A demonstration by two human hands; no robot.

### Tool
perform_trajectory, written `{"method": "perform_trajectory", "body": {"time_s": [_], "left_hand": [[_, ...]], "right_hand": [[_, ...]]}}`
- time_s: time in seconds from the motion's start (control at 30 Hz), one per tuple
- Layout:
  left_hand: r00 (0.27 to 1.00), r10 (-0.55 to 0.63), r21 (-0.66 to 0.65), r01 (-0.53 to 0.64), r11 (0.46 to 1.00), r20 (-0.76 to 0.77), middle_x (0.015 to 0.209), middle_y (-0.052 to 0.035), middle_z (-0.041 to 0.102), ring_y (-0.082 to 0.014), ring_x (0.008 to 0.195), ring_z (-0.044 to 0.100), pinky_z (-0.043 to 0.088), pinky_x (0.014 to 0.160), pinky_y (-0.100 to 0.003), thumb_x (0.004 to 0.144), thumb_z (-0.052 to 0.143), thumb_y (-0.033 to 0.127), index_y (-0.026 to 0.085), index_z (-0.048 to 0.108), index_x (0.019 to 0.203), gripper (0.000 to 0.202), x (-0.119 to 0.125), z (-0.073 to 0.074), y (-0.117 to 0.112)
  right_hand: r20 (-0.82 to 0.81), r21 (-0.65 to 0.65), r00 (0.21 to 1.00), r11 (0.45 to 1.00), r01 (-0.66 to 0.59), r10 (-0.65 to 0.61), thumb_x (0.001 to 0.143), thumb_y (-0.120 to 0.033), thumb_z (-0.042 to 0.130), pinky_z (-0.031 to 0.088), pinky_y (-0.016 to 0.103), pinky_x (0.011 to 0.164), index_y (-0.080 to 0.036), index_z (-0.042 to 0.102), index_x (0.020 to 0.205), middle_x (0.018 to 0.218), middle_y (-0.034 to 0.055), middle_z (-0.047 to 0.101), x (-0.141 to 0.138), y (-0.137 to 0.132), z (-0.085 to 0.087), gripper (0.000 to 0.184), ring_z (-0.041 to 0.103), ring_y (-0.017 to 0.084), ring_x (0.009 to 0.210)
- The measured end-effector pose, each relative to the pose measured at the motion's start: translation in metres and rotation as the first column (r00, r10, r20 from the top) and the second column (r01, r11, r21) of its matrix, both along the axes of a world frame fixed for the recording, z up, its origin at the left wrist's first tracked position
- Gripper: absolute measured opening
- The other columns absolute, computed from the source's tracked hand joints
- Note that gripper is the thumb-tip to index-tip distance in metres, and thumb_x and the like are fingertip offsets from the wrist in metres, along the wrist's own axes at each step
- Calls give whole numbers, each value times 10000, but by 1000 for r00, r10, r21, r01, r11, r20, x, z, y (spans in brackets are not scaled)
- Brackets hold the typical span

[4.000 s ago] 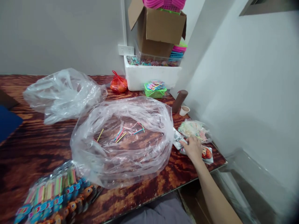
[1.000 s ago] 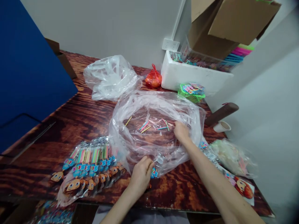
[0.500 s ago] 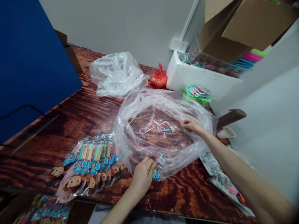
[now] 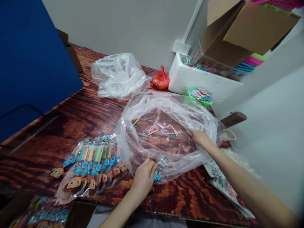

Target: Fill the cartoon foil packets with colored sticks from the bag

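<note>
A big clear plastic bag (image 4: 166, 104) lies open on the wooden table (image 4: 78, 117), with a few thin coloured sticks (image 4: 163, 129) loose inside it. My left hand (image 4: 143, 178) is closed on a small clear packet with a blue cartoon card (image 4: 159, 169) at the bag's near edge. My right hand (image 4: 200, 138) reaches into the bag's right side, fingers curled on the plastic or on something I cannot make out. A pile of packed stick sets with cartoon heads (image 4: 90, 164) lies left of my left hand.
A second crumpled clear bag (image 4: 118, 76) and a red bag (image 4: 161, 81) lie at the back. A white foam box (image 4: 201, 80), a green basket (image 4: 199, 96), cardboard boxes (image 4: 247, 28), a brown tube (image 4: 234, 118), a paper cup (image 4: 229, 135) stand right. Printed cards (image 4: 220, 180) lie under my right arm. Blue panel (image 4: 30, 60) at left.
My right hand left the cards at the table's right edge, went into the big bag and has now drawn back toward its right rim. My left hand came in holding the small packet.
</note>
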State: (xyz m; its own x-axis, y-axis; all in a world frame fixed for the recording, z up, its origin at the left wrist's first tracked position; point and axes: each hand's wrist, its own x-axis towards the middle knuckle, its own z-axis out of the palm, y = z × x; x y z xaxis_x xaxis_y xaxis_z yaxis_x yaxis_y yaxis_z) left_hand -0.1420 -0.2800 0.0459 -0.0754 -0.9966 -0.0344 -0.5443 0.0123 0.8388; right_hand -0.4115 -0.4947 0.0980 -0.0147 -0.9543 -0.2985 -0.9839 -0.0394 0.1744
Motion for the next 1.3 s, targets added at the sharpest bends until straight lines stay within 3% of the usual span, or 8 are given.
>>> {"method": "perform_trajectory", "body": {"time_s": [0.2,0.43,0.73,0.87,1.03,1.13,1.3], "left_hand": [[1000,9,4,-9,1000,2,777,-29,526,-173,739,548,390,701,-277,954,381,256,198,483,686,292,0,0,0],[1000,8,19,-9,1000,22,761,-23,524,-172,737,552,384,694,-271,946,395,241,200,467,672,287,0,2,-2],[1000,11,23,-11,1000,-8,793,-29,524,-175,761,542,378,713,-277,953,378,249,199,456,682,287,0,-3,0],[1000,11,39,-10,999,-19,786,-32,519,-178,755,538,374,713,-280,950,376,250,200,437,669,292,0,-1,1],[999,23,33,-22,999,-36,805,-37,535,-178,770,543,373,717,-275,945,384,239,198,446,671,285,1,0,1],[999,34,34,-33,999,-34,800,-34,537,-176,770,551,369,703,-267,943,401,236,195,459,670,282,1,-2,1],[999,40,29,-39,999,-22,798,-25,533,-166,757,555,359,694,-258,938,418,226,189,482,679,269,0,-5,0]], "right_hand": [[-48,-101,999,995,-22,18,824,-70,441,460,324,802,-47,713,1026,1060,246,702,-4,4,-3,339,668,298,1021],[-25,-103,1000,995,-2,0,887,-258,496,433,269,654,-173,727,1046,920,126,742,-16,-11,13,292,692,229,837],[-87,-121,988,983,-140,130,891,-115,416,447,329,775,-118,660,1148,1046,203,707,-7,-10,5,355,663,287,987],[-119,-98,985,986,-133,121,835,-35,406,452,351,818,-92,691,1069,1053,214,700,-8,-7,-2,373,660,300,1008],[-116,-99,989,990,-101,89,821,-60,434,434,403,892,-26,687,1072,1173,279,629,-6,-7,-10,358,585,358,1140],[-63,-39,997,998,-39,37,777,-100,494,468,378,814,-48,710,1015,1075,257,674,-5,-14,-4,325,641,340,1026],[106,148,994,989,9,-25,757,-122,501,441,230,593,-127,695,748,709,76,681,-6,-24,22,194,630,165,643]]}}
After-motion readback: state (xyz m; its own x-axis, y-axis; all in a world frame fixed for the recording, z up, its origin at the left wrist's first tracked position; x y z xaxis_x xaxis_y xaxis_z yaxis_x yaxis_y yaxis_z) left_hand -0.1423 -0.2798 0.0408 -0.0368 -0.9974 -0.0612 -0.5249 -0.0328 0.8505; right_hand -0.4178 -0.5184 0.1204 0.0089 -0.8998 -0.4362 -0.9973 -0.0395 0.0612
